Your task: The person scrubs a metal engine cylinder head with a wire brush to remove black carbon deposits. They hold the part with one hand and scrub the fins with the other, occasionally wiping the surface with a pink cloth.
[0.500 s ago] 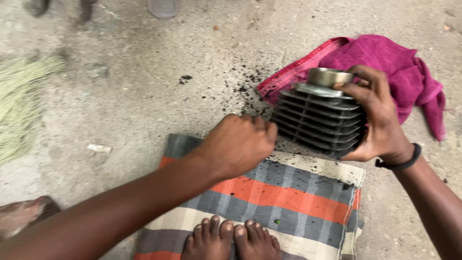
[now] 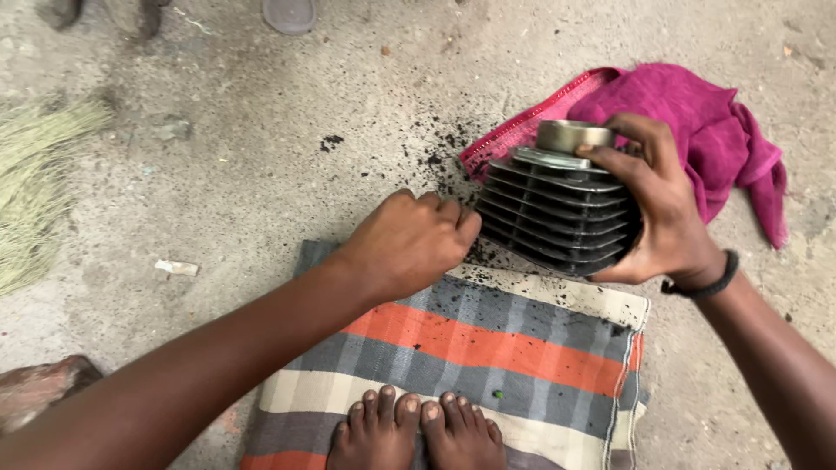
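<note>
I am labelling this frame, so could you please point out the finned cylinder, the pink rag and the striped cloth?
finned cylinder (image 2: pixel 544 218), head view, dark fins.
pink rag (image 2: pixel 697 104), head view, bunched middle.
striped cloth (image 2: pixel 488 344), head view, orange stripe.

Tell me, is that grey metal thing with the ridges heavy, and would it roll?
The finned metal cylinder is probably heavy for its size: it looks like thick solid metal. The right hand wraps right around it. Laid on its side it might roll, being round.
</note>
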